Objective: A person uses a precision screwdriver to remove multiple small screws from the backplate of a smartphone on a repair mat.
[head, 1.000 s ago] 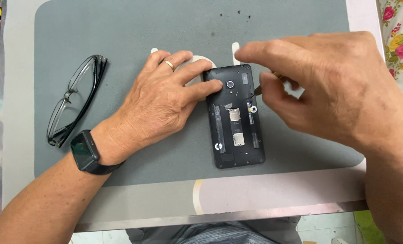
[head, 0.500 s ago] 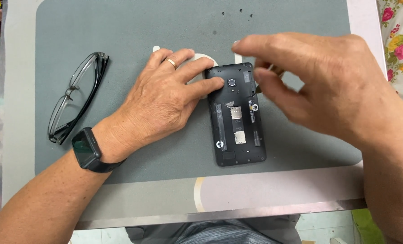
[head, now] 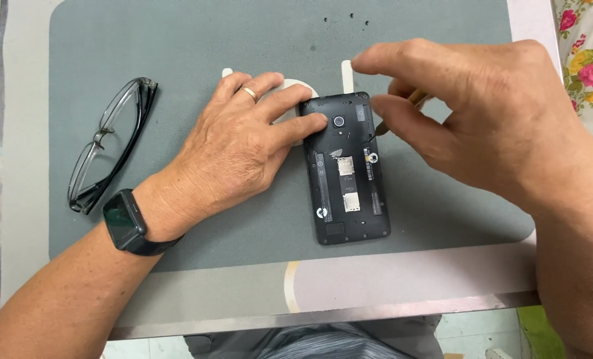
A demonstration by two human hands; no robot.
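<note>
Grey mat (head: 177, 40) bears an opened phone (head: 347, 169); left hand (head: 233, 156) presses it flat, right hand (head: 482, 119) pinches a tool (head: 412, 103).

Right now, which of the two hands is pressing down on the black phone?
The left hand, with the ring and wristwatch: its fingers rest on the phone. The right hand holds a thin tool beside it.

Pale surface (head: 24, 199) carries grey mat (head: 177, 40). On mat: folded glasses (head: 107, 143) left, open-backed black phone (head: 346, 169) centre, white pieces (head: 347, 70) behind.
</note>
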